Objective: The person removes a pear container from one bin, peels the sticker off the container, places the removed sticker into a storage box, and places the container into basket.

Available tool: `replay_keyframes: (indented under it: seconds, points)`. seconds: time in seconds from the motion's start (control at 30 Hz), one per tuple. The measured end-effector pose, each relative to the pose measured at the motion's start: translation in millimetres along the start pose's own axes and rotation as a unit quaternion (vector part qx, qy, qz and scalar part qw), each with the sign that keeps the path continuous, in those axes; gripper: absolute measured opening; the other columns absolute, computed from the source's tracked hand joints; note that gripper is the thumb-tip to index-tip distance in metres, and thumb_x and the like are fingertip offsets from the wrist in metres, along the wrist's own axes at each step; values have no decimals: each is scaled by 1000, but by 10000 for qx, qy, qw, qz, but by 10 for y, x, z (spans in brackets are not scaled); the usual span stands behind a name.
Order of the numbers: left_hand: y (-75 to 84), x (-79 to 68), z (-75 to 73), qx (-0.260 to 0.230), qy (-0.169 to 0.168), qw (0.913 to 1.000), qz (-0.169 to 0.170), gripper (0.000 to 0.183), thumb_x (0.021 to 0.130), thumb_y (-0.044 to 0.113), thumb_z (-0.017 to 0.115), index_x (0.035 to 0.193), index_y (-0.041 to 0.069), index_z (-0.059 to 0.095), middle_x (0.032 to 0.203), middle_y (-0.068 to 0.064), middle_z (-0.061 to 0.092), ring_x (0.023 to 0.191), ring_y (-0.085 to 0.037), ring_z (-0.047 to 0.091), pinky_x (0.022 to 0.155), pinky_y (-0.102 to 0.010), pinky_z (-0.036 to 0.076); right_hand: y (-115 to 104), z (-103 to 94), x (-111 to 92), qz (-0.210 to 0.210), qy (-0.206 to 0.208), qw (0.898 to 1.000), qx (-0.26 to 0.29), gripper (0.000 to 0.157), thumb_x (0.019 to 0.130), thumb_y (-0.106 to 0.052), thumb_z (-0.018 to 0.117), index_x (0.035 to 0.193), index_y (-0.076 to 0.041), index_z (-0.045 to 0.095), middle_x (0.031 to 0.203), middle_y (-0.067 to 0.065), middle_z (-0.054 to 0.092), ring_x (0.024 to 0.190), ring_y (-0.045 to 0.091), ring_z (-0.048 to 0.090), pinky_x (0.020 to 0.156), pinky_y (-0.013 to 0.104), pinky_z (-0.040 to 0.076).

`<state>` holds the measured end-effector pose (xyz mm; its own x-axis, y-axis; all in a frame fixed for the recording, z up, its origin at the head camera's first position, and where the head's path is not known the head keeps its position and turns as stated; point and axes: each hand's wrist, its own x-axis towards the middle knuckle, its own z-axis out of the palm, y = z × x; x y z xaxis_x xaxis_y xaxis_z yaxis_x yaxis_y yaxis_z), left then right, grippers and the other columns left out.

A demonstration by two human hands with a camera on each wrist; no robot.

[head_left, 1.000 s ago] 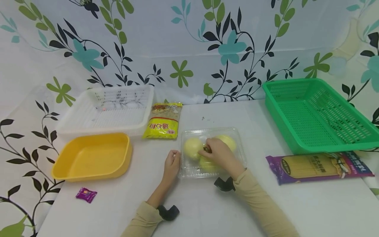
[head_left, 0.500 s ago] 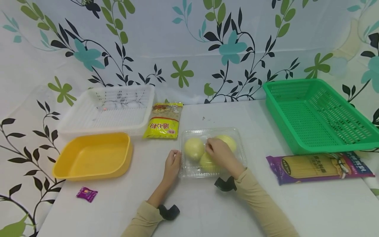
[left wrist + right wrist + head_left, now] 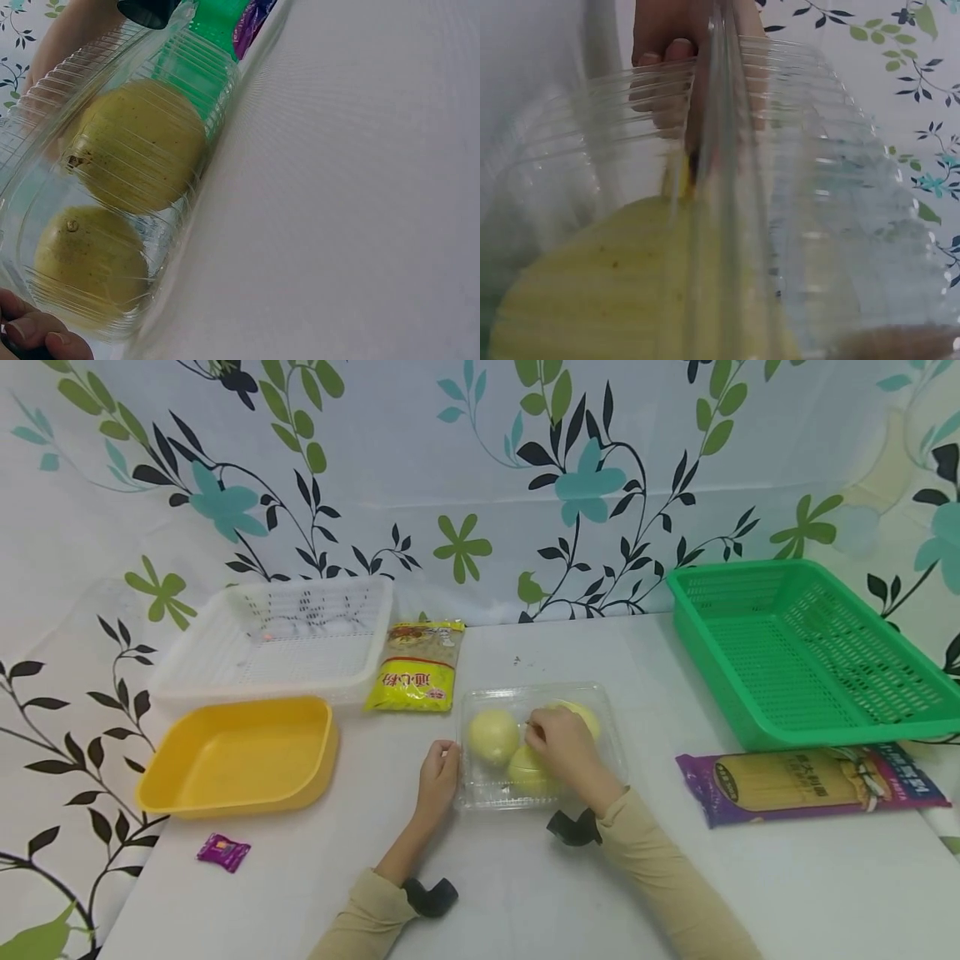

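Observation:
A clear plastic box (image 3: 480, 793) with a ribbed lid holds three round yellow pears (image 3: 492, 737), seen through its walls in all views. My left hand (image 3: 437, 777) grips the box's left side, its fingertips (image 3: 45, 334) by the ribbed wall in the left wrist view. Over the middle of the lid, my right hand (image 3: 564, 745) has its fingers curled and brought together, partly covering two pears. Its fingertips are hidden, so whether they pinch something is unclear. Another pear (image 3: 637, 285) fills the lower right wrist view, blurred behind plastic.
A yellow tub (image 3: 236, 760) and white basket (image 3: 337, 685) stand at left, beside a macaroni bag (image 3: 416, 668). A purple-wrapped sweet (image 3: 223, 852) lies in front. At right, a green basket (image 3: 847, 735) stands behind a spaghetti packet (image 3: 795, 785).
My right thumb has drawn in toward the fingers, and the hand has shifted slightly right. The small dark-and-gold patch at its fingertips is now out of sight. My left hand keeps its place.

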<state>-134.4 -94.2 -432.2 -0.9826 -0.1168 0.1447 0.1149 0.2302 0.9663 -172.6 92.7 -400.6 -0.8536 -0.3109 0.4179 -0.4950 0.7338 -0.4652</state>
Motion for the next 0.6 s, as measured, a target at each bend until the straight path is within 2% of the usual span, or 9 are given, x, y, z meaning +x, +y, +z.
replay_keyframes:
  seconds: [0.07, 0.23, 0.4, 0.6]
  points:
    - [-12, 9, 1, 7, -5, 10000, -38, 14, 93, 2, 40, 89, -9, 48, 55, 2, 38, 46, -4, 37, 44, -20, 32, 5, -11, 8, 142, -68, 9999, -48, 13, 75, -1, 55, 63, -8, 55, 57, -2, 49, 56, 17, 39, 53, 29, 36]
    - [-228, 77, 16, -129, -37, 9999, -109, 16, 94, 7, 41, 91, -7, 48, 56, 1, 40, 47, -7, 39, 44, -22, 34, 31, -62, 2, 500, -461, 9973, 294, 15, 81, -4, 52, 67, -8, 58, 59, -2, 51, 56, 14, 39, 55, 27, 35]
    - [-322, 95, 41, -75, 43, 10000, -47, 17, 94, 10, 41, 90, -6, 48, 55, 0, 41, 47, -9, 39, 43, -22, 34, 107, -79, 1, 432, -633, 9937, 815, 19, 83, -1, 51, 65, -7, 54, 52, -4, 40, 50, 12, 34, 51, 27, 32]
    - [-327, 92, 44, -28, 103, 9999, -89, 17, 94, 10, 42, 90, -5, 49, 55, 0, 40, 47, -10, 38, 43, -22, 33, 129, -89, 7, 377, -691, 9939, 769, 17, 82, -1, 51, 66, -5, 54, 51, -4, 39, 49, 12, 34, 49, 26, 32]
